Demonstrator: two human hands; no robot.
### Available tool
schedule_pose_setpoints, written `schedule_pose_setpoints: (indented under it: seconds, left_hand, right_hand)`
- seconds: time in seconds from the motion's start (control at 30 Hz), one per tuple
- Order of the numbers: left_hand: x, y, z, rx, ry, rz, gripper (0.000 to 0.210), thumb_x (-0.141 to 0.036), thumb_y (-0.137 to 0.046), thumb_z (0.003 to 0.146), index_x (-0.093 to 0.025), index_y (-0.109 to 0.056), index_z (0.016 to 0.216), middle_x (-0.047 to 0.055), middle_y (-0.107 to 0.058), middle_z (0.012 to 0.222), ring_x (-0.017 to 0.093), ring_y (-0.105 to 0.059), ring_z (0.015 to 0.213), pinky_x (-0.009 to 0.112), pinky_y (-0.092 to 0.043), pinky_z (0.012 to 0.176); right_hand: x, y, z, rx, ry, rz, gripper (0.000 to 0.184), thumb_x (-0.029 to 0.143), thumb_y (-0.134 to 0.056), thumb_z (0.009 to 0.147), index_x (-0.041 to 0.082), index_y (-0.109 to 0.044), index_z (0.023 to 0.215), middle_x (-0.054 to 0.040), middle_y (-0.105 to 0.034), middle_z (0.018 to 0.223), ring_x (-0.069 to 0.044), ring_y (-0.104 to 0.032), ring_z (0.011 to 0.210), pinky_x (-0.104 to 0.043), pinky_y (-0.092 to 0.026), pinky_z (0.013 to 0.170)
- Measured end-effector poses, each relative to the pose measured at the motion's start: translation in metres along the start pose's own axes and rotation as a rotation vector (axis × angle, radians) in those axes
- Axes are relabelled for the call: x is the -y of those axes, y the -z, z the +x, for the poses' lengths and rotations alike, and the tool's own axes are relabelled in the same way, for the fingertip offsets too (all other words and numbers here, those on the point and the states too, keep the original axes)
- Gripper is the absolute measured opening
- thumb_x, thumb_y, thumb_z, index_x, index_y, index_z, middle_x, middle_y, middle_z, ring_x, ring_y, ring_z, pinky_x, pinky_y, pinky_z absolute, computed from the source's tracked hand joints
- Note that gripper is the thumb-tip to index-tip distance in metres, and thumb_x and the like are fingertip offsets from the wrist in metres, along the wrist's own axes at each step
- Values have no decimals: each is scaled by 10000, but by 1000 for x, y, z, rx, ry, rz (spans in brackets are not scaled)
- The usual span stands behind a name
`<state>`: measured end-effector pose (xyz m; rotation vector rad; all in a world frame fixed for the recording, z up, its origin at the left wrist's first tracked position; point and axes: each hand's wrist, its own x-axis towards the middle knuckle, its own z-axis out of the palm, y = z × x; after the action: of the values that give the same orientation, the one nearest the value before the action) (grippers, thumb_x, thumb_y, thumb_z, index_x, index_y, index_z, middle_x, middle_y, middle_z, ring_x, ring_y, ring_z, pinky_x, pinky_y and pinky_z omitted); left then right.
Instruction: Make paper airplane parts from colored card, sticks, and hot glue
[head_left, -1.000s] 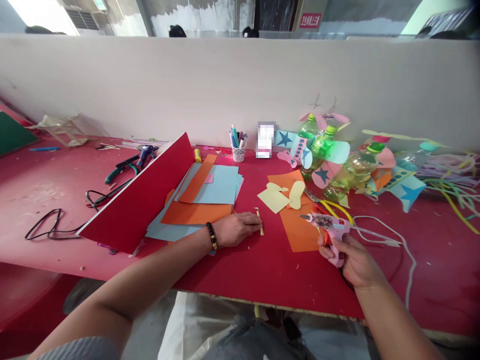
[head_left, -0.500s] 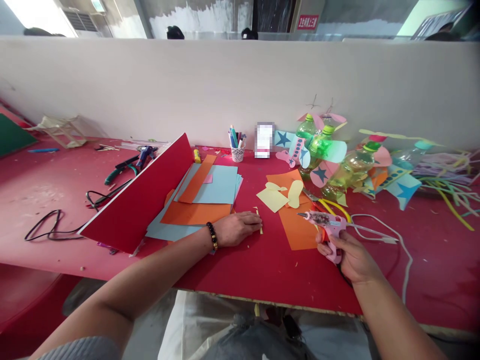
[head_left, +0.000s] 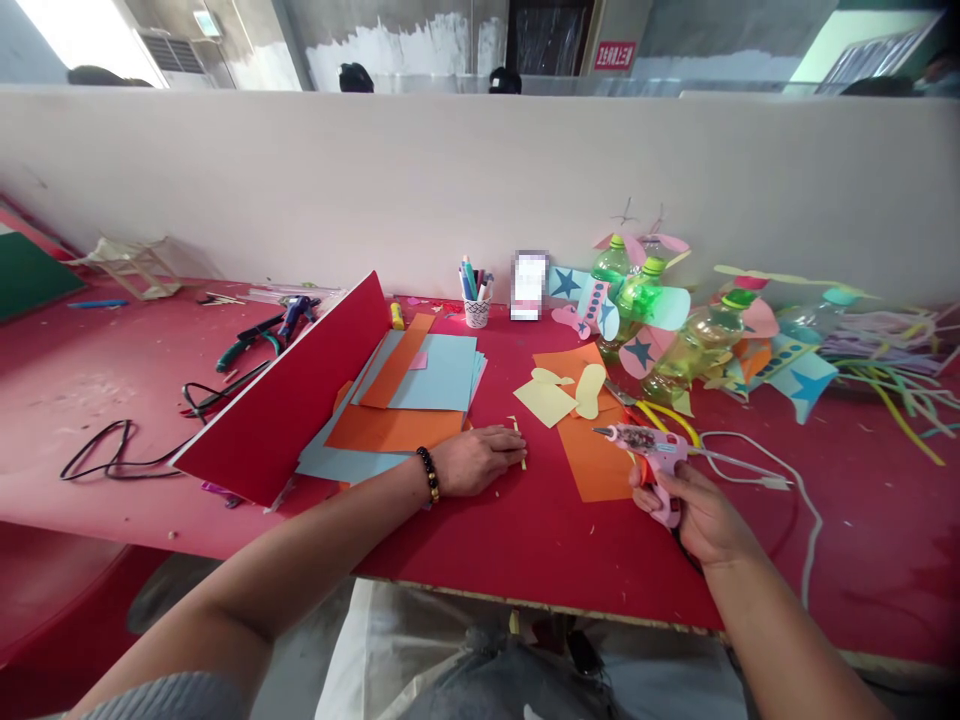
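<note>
My left hand (head_left: 480,460) lies flat on the red table, fingers stretched out together. Its fingertips rest on a thin pale yellow paper strip (head_left: 516,424), partly hidden beneath them. In my right hand (head_left: 701,510) is a pink hot glue gun (head_left: 652,445), gripped by its handle with the nozzle pointing left, above the table. A clear glue stick juts from its back. Between my hands lie orange paper (head_left: 592,475) and pale yellow paper pieces (head_left: 547,400). Scissors with yellow and red handles (head_left: 667,418) lie just behind the glue gun.
Decorated plastic bottles (head_left: 705,335) stand at the back right. A white cable (head_left: 814,510) curves down the right side. A pen cup (head_left: 476,312) and a phone (head_left: 529,285) stand by the partition. Blue and orange sheets (head_left: 397,430) lie beside a leaning red board (head_left: 292,400).
My view has shifted slightly. My left hand stays on the paper strip and my right hand keeps hold of the glue gun, both almost unmoved.
</note>
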<state>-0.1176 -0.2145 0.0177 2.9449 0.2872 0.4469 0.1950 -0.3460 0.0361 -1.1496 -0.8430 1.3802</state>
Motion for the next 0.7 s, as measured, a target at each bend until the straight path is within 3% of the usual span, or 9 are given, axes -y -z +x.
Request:
schedule_pose_setpoints:
  seconds: [0.7]
  left_hand:
    - [-1, 1, 3, -53, -10, -27, 321, -188, -450, 906, -177, -594, 1192, 93, -602, 1235, 229, -442, 1270, 435, -330, 1116]
  right_hand:
    - [-9, 8, 3, 43, 9, 125, 123, 237, -604, 802, 197, -643, 912, -65, -623, 799, -130, -480, 546, -304, -365, 522]
